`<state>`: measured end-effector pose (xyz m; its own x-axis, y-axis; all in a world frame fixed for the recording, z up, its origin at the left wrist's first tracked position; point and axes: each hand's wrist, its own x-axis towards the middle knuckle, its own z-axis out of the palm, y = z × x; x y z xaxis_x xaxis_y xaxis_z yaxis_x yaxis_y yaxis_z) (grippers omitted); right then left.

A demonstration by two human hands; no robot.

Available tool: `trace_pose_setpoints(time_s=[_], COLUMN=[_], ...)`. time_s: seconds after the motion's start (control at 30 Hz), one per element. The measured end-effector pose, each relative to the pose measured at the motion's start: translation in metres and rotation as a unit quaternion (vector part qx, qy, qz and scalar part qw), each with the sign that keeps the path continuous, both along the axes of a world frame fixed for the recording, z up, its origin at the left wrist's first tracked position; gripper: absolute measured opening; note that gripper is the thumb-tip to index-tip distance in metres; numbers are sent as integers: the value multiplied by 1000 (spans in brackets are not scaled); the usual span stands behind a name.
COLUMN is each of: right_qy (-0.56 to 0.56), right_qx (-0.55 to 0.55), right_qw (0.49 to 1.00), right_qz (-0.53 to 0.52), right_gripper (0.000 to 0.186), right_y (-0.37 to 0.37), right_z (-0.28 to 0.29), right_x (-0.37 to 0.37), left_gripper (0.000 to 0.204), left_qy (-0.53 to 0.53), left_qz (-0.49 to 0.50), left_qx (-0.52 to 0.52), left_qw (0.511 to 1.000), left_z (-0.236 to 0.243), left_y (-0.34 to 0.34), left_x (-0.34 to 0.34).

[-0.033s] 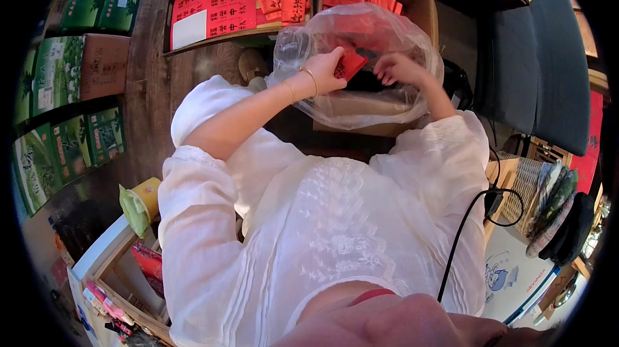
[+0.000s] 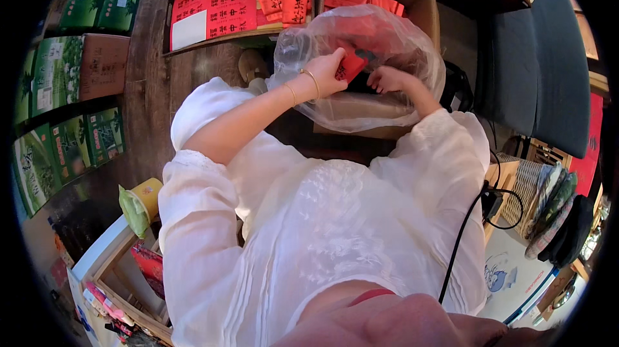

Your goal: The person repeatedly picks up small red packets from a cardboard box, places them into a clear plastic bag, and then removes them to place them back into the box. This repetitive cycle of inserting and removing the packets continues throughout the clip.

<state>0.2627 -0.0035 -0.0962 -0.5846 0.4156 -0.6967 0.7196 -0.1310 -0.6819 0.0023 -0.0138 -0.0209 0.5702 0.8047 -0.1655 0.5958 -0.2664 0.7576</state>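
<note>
My left hand [image 2: 327, 71], with a gold bangle at its wrist, grips a small red paper packet [image 2: 351, 65] by its left side, thumb on top. Dark marks show on the packet. My right hand [image 2: 391, 79] is just right of the packet, with fingers curled and drawn together; whatever lies between the fingertips is too small to make out. Both hands are over the mouth of a clear plastic bag [image 2: 412, 105], which lines or drapes over an open cardboard box [image 2: 422, 15]. More red packets [image 2: 380, 3] show inside the box.
A shallow carton of red packets [image 2: 235, 9] stands at the far left of the bag. Green boxes [image 2: 61, 73] are stacked at left. A dark padded bench [image 2: 535, 63] runs along the right. A black cable [image 2: 461, 237] hangs beside my right arm.
My right hand has moved left toward the packet and its fingers have drawn closer together. My left hand still holds the red packet in about the same place.
</note>
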Motion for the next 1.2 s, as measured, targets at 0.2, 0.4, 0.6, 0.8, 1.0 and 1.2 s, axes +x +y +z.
trace_pose_setpoints(time_s=[0.2, 0.4, 0.6, 0.8, 1.0, 1.2], right_qy=[-140, -216, -232, -235, -243, -253], right_qx=[144, 258, 269, 267, 265, 261], right_qw=[973, 942, 934, 934, 932, 931], right_qz=[116, 7, 23, 38, 36, 38], right_gripper=[30, 31, 31, 32, 32, 33], right_y=[-6, -17, -11, -10, -12, -20], right_z=[-165, -178, -197, -201, -199, -205], right_x=[5, 3, 7, 11, 13, 15], left_gripper=[47, 48, 47, 49, 50, 51], left_qy=[-10, 7, 7, 19, 14, 12], left_qz=[34, 50, 62, 63, 67, 56], left_qx=[6, -25, -38, -58, -47, -41], left_qw=[999, 998, 997, 996, 997, 998], left_z=[11, 26, 30, 31, 33, 31], left_y=[8, 20, 22, 22, 22, 24], left_x=[9, 9, 5, 4, 4, 3])
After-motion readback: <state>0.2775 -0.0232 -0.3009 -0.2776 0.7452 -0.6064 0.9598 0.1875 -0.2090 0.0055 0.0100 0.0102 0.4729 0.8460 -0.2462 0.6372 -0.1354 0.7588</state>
